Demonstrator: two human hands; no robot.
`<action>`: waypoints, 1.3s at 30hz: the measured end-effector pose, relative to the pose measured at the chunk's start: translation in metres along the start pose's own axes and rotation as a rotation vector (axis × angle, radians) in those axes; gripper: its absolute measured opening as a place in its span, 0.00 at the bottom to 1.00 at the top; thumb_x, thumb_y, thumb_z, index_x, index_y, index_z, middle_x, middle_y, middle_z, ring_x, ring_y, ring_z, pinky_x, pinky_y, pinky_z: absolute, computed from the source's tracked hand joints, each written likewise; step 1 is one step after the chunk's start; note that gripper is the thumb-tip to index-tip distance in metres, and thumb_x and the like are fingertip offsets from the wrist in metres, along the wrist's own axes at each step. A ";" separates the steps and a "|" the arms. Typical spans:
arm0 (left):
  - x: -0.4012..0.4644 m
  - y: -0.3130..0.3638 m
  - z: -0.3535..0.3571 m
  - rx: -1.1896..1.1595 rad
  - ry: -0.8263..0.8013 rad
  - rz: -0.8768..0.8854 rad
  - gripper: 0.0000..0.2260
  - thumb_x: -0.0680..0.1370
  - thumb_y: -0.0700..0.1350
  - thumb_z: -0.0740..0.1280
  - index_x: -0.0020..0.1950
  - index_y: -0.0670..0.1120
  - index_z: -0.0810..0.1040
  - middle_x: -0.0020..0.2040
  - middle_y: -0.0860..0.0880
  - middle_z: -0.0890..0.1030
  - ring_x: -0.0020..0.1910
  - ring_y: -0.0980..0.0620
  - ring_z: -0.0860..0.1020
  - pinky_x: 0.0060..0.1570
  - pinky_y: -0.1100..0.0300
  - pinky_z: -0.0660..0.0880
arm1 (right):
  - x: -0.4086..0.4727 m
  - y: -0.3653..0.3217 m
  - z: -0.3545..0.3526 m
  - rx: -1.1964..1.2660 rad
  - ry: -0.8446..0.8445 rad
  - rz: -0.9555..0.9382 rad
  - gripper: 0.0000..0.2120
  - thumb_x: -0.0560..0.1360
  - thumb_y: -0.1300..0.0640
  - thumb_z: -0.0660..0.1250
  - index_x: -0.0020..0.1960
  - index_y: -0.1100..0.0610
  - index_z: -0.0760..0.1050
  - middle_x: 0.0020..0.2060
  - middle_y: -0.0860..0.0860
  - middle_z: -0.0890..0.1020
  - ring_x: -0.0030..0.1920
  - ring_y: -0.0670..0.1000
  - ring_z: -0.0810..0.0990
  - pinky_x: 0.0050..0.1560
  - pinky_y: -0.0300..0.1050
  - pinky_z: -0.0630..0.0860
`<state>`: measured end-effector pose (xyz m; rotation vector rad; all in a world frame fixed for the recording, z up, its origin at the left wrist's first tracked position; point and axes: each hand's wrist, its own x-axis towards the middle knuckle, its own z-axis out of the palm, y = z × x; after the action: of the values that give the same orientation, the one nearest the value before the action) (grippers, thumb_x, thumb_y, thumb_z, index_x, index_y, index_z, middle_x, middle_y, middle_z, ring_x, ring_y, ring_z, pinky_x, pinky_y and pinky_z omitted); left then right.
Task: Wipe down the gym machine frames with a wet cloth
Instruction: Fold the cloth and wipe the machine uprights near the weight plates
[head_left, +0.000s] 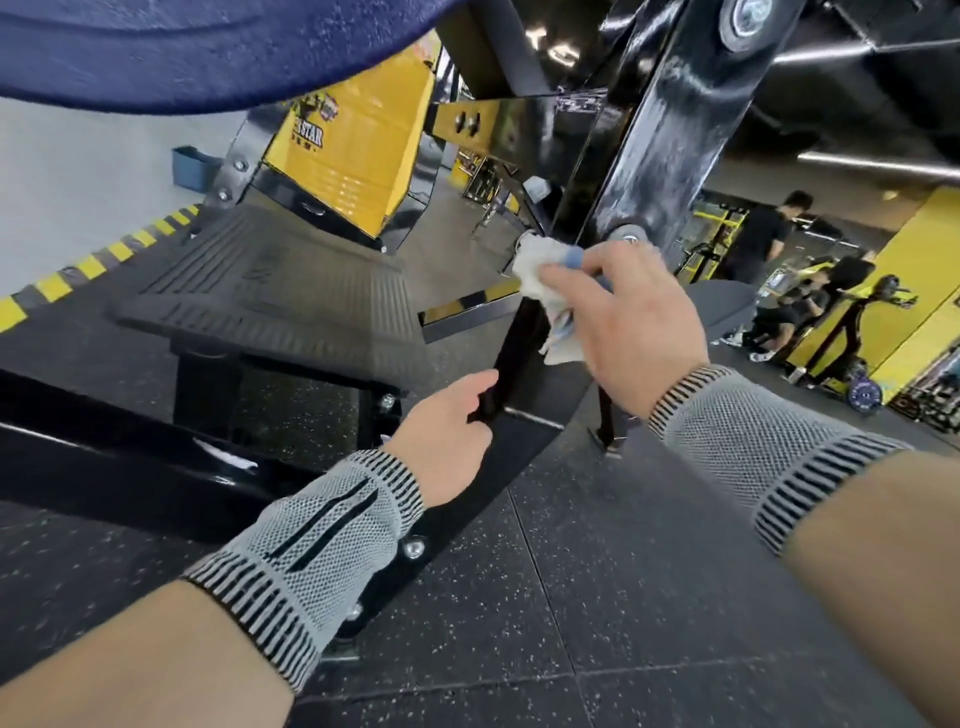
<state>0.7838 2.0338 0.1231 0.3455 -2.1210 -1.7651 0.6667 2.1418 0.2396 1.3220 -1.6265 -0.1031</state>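
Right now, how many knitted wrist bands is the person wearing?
2. One wrist band sits on the left arm, whose hand holds a black frame bar; the other wrist band sits on the right arm, whose hand presses the cloth against the frame.

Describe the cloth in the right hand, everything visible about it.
The cloth is white with pale blue patches, soft and crumpled into a bunch rather than folded. The right hand grips it, thumb across its front and fingers curled over the top, so much of it is hidden. A loose end hangs below the palm. It is held against the glossy black frame post, near a bolt at the post's lower part. Whether it is wet cannot be told from the cloth itself.
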 end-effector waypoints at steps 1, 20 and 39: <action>0.002 0.003 0.001 0.001 0.023 0.017 0.27 0.80 0.35 0.57 0.76 0.56 0.61 0.74 0.51 0.67 0.51 0.61 0.73 0.36 0.82 0.68 | -0.004 -0.003 0.002 0.014 -0.008 0.031 0.21 0.63 0.69 0.69 0.56 0.59 0.77 0.44 0.58 0.76 0.44 0.61 0.75 0.42 0.52 0.75; 0.003 0.103 0.022 0.123 0.272 0.277 0.29 0.79 0.36 0.58 0.76 0.59 0.60 0.74 0.58 0.64 0.72 0.58 0.64 0.72 0.56 0.62 | -0.004 0.005 -0.023 0.525 -0.114 0.947 0.08 0.76 0.61 0.62 0.54 0.53 0.71 0.52 0.52 0.74 0.51 0.52 0.75 0.44 0.36 0.63; 0.021 0.140 0.008 0.196 0.252 0.300 0.33 0.78 0.31 0.56 0.77 0.58 0.55 0.69 0.61 0.68 0.67 0.59 0.70 0.63 0.69 0.70 | 0.078 0.056 -0.074 0.710 0.134 0.891 0.16 0.81 0.61 0.55 0.68 0.57 0.63 0.43 0.51 0.75 0.41 0.49 0.75 0.39 0.35 0.67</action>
<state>0.7672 2.0588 0.2612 0.2668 -2.0436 -1.2817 0.6882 2.1400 0.3592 0.9195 -2.0681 1.1558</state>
